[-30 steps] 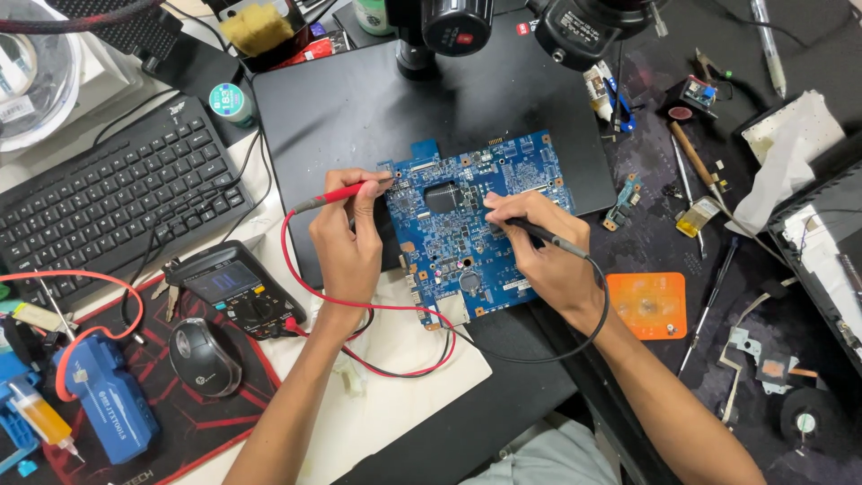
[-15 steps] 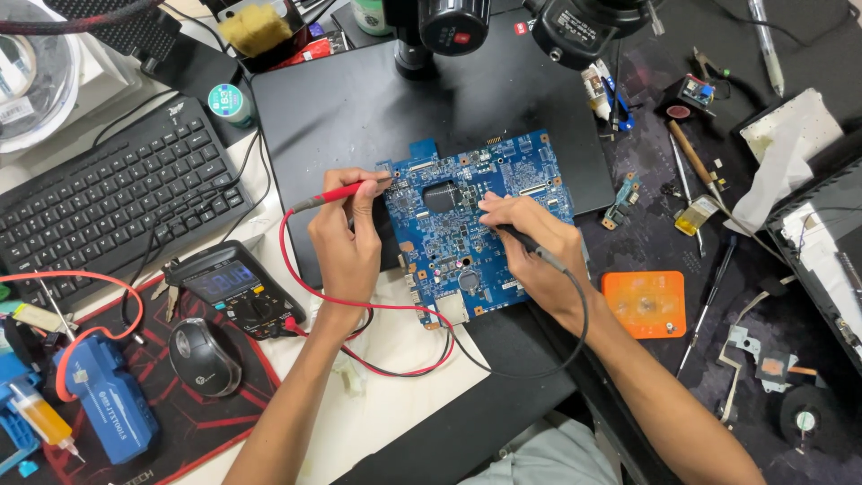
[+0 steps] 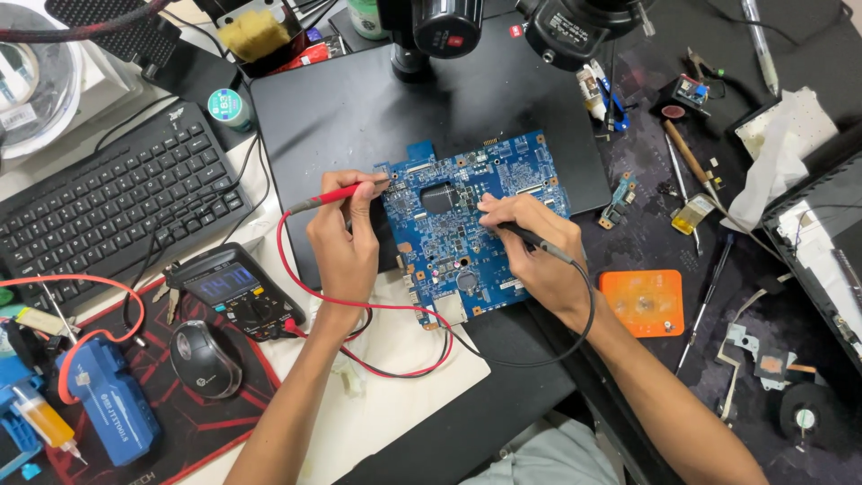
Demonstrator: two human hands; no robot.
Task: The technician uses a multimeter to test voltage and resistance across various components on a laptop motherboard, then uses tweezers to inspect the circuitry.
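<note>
Nearest the person, the multimeter lies face-up left of the left forearm, its red lead looping across the white paper. The left hand pinches the red probe, tip at the upper left edge of the blue circuit board on the dark mat. The right hand grips the black probe pen-style mid-board. Good readings likely need both wrists braced, tips steady. Beyond, the microscope overhangs.

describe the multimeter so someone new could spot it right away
Start at the black keyboard on the bench's left side. Just below its right end lies the multimeter, dark, with a lit display. Unlike the black mouse below it, a red lead runs from it.
</note>
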